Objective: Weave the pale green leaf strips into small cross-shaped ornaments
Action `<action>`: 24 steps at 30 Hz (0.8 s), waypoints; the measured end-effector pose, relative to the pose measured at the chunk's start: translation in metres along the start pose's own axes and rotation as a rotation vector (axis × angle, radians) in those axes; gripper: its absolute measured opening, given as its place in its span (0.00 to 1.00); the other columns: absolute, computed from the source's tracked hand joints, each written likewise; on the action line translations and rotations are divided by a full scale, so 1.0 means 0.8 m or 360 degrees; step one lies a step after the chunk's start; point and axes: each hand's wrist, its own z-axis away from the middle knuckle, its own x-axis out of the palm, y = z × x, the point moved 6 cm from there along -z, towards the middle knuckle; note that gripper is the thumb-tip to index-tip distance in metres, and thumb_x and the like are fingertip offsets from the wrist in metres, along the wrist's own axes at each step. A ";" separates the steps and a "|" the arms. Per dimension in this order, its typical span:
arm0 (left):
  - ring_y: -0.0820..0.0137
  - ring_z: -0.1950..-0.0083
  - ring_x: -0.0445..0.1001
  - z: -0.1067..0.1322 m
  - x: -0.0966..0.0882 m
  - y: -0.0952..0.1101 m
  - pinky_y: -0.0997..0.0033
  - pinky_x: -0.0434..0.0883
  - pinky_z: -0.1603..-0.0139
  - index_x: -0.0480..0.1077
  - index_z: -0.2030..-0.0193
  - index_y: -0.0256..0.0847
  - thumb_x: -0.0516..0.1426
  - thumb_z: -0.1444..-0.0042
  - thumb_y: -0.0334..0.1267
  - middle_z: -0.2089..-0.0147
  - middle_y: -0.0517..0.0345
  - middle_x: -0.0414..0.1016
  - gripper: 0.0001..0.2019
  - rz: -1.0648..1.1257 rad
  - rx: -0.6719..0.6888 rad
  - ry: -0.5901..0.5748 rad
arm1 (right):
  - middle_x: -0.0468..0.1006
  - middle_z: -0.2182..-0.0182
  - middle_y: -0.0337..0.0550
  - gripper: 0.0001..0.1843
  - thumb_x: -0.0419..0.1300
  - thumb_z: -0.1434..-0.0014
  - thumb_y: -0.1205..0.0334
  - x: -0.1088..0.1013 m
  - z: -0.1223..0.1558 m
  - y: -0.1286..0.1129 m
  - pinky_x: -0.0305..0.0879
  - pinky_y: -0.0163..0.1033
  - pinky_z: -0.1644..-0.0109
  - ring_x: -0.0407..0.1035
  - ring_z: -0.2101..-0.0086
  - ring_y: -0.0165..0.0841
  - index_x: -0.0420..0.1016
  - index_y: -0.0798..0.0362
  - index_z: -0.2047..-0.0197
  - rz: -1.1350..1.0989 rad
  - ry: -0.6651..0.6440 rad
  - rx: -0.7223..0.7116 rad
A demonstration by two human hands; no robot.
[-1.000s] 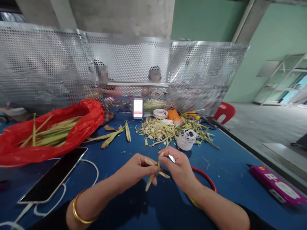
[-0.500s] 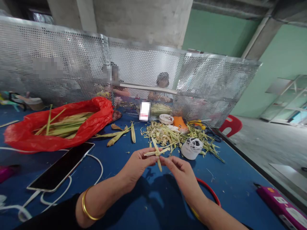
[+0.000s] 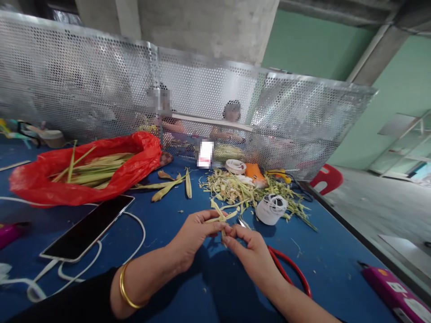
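Observation:
My left hand [image 3: 195,233] pinches a small cross of pale yellow-green leaf strips [image 3: 220,217] just above the blue table [image 3: 168,220]. My right hand [image 3: 247,249] meets it from the right, its fingertips closed on the lower end of the same strips. A thin metal blade tip [image 3: 241,222] shows above my right fingers; how it is held is hidden. A gold bangle sits on my left wrist.
A red plastic bag [image 3: 128,172] of long green leaves lies at the left. A phone [image 3: 89,226] on a white cable rests near my left arm. Leaf trimmings [image 3: 235,190], a white thread spool [image 3: 271,208], red-handled scissors [image 3: 292,269], a purple pack [image 3: 393,287], a perforated metal screen with people behind.
The leaf strips have turned from a loose bundle into a cross shape held slightly lower. My right fingertips have closed onto it. The camera has tilted a little left.

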 end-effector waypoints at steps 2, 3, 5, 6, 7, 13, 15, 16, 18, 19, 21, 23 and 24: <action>0.69 0.63 0.73 -0.001 0.000 0.002 0.71 0.64 0.59 0.75 0.60 0.37 0.63 0.55 0.36 0.66 0.54 0.79 0.14 -0.0035 0.0006 -0.0040 | 0.70 0.76 0.37 0.15 0.59 0.44 0.52 -0.006 -0.002 0.003 0.58 0.35 0.65 0.62 0.71 0.31 0.70 0.54 0.75 -0.0106 0.0091 0.0060; 0.69 0.62 0.73 -0.001 0.001 0.003 0.71 0.64 0.57 0.75 0.59 0.37 0.63 0.55 0.36 0.65 0.53 0.79 0.15 -0.0031 -0.0003 -0.0083 | 0.72 0.75 0.38 0.14 0.59 0.44 0.51 -0.009 -0.003 0.004 0.59 0.35 0.64 0.64 0.70 0.32 0.71 0.54 0.72 -0.0209 0.0136 0.0087; 0.66 0.60 0.75 0.001 0.007 0.003 0.68 0.65 0.54 0.75 0.56 0.37 0.61 0.55 0.36 0.63 0.52 0.80 0.16 0.0017 -0.0047 -0.0232 | 0.74 0.72 0.39 0.14 0.59 0.45 0.50 -0.013 -0.005 0.006 0.61 0.36 0.61 0.66 0.68 0.33 0.71 0.53 0.68 -0.0443 0.0181 0.0138; 0.64 0.59 0.75 0.003 0.011 0.003 0.65 0.65 0.53 0.75 0.56 0.37 0.60 0.54 0.37 0.63 0.50 0.80 0.17 0.0059 -0.0076 -0.0315 | 0.74 0.72 0.39 0.14 0.60 0.45 0.50 -0.014 -0.005 0.006 0.61 0.36 0.61 0.67 0.68 0.33 0.71 0.53 0.68 -0.0531 0.0193 0.0159; 0.62 0.58 0.76 0.005 0.014 0.003 0.63 0.65 0.52 0.75 0.56 0.36 0.58 0.52 0.39 0.62 0.49 0.80 0.17 0.0107 -0.0097 -0.0387 | 0.74 0.73 0.38 0.13 0.61 0.46 0.51 -0.015 -0.006 0.007 0.61 0.36 0.61 0.67 0.69 0.33 0.70 0.53 0.68 -0.0580 0.0210 0.0173; 0.63 0.62 0.77 0.008 0.019 -0.001 0.62 0.69 0.53 0.77 0.61 0.36 0.58 0.51 0.52 0.64 0.49 0.80 0.20 0.0023 -0.0173 -0.0374 | 0.72 0.76 0.38 0.11 0.62 0.47 0.54 -0.023 -0.006 0.013 0.61 0.36 0.64 0.65 0.71 0.32 0.72 0.54 0.71 -0.0435 0.0319 0.0150; 0.66 0.68 0.77 0.006 0.015 -0.005 0.65 0.71 0.59 0.77 0.63 0.36 0.64 0.56 0.48 0.68 0.53 0.79 0.18 -0.0140 -0.0211 -0.0271 | 0.72 0.76 0.38 0.11 0.61 0.47 0.55 -0.025 -0.005 0.011 0.60 0.36 0.65 0.64 0.72 0.32 0.72 0.54 0.72 -0.0312 0.0338 0.0096; 0.68 0.71 0.76 0.006 0.013 -0.006 0.66 0.71 0.61 0.76 0.63 0.37 0.65 0.58 0.47 0.70 0.55 0.78 0.18 -0.0216 -0.0220 -0.0234 | 0.71 0.77 0.38 0.10 0.61 0.47 0.56 -0.025 -0.005 0.009 0.60 0.36 0.66 0.63 0.72 0.31 0.72 0.54 0.73 -0.0252 0.0342 0.0066; 0.70 0.76 0.74 0.005 0.012 -0.009 0.68 0.70 0.67 0.76 0.64 0.36 0.65 0.57 0.47 0.74 0.57 0.77 0.17 -0.0337 -0.0233 -0.0202 | 0.71 0.77 0.37 0.10 0.61 0.47 0.57 -0.024 -0.005 0.004 0.59 0.35 0.66 0.62 0.73 0.30 0.72 0.54 0.74 -0.0158 0.0326 0.0020; 0.71 0.77 0.73 0.005 0.012 -0.010 0.69 0.69 0.69 0.76 0.65 0.36 0.64 0.57 0.47 0.75 0.57 0.77 0.16 -0.0377 -0.0237 -0.0195 | 0.71 0.77 0.37 0.09 0.60 0.47 0.58 -0.023 -0.005 0.002 0.59 0.35 0.66 0.62 0.73 0.30 0.72 0.54 0.74 -0.0124 0.0315 0.0007; 0.72 0.78 0.71 0.005 0.012 -0.010 0.71 0.67 0.72 0.76 0.68 0.35 0.64 0.57 0.45 0.76 0.56 0.76 0.15 -0.0410 -0.0215 -0.0177 | 0.71 0.77 0.36 0.09 0.60 0.47 0.59 -0.022 -0.005 0.000 0.59 0.35 0.66 0.63 0.73 0.30 0.71 0.54 0.74 -0.0082 0.0306 -0.0004; 0.73 0.78 0.70 0.005 0.012 -0.009 0.74 0.64 0.74 0.76 0.70 0.35 0.64 0.57 0.44 0.79 0.57 0.75 0.13 -0.0420 -0.0186 -0.0181 | 0.72 0.78 0.36 0.09 0.59 0.47 0.59 -0.022 -0.004 0.001 0.59 0.35 0.66 0.63 0.73 0.30 0.71 0.54 0.75 -0.0068 0.0297 -0.0003; 0.73 0.78 0.69 0.005 0.013 -0.008 0.74 0.63 0.74 0.76 0.70 0.35 0.64 0.57 0.44 0.80 0.58 0.74 0.13 -0.0430 -0.0166 -0.0196 | 0.72 0.78 0.36 0.09 0.59 0.47 0.59 -0.022 -0.004 0.002 0.59 0.35 0.65 0.63 0.73 0.30 0.71 0.54 0.75 -0.0065 0.0293 -0.0002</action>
